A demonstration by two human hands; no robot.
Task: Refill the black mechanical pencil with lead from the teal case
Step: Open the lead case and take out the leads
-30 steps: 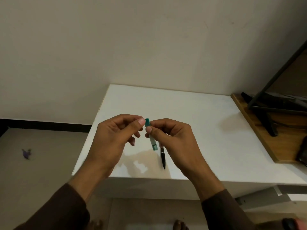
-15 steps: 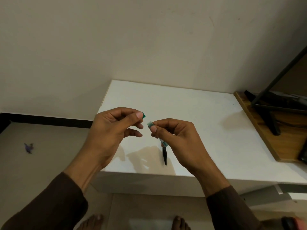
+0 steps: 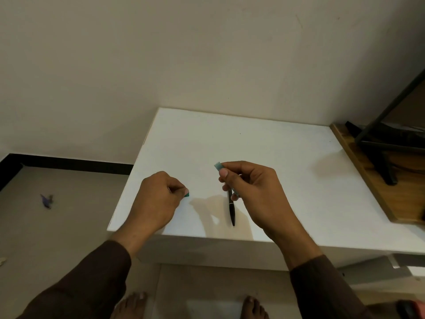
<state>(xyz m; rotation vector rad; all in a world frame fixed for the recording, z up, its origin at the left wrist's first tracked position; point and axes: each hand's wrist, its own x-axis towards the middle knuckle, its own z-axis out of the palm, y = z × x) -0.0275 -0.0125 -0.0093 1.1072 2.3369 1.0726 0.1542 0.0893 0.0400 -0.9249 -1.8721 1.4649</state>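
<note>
Right hand pinching teal case, uncapped, above white table. Left hand clenched on teal cap. Black mechanical pencil flat on table between hands.

White table against a beige wall, grey floor.

White table, wooden board at right, black stand
</note>
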